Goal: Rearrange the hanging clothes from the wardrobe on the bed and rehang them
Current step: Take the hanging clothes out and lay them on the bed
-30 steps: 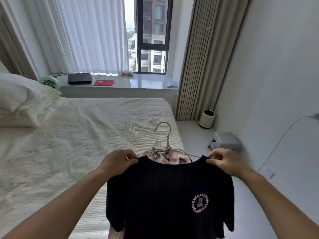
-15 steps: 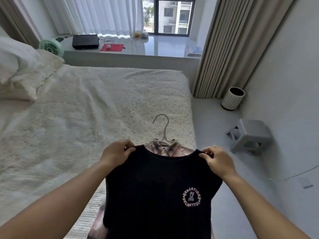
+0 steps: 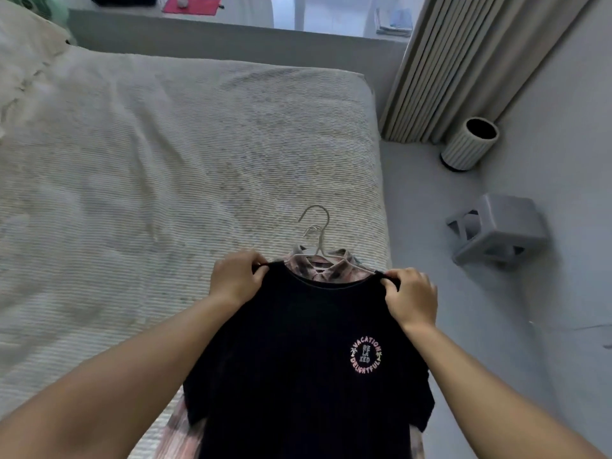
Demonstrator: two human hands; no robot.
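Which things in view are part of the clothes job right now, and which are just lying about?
In the job:
- black T-shirt, pinched at its shoulders by the left hand and right hand
- pink plaid shirt behind it
- wire hangers
- bed

Lying about:
- ribbed bin
- grey stool
- curtain
- red mat on the sill

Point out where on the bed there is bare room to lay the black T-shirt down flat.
Bare cream bedspread spreads left of the left hand, up to the pillow and grey sill wall. It is crowded at the near right corner, where the pink plaid shirt and metal hangers lie beyond the black T-shirt both hands, including the right hand, pinch.
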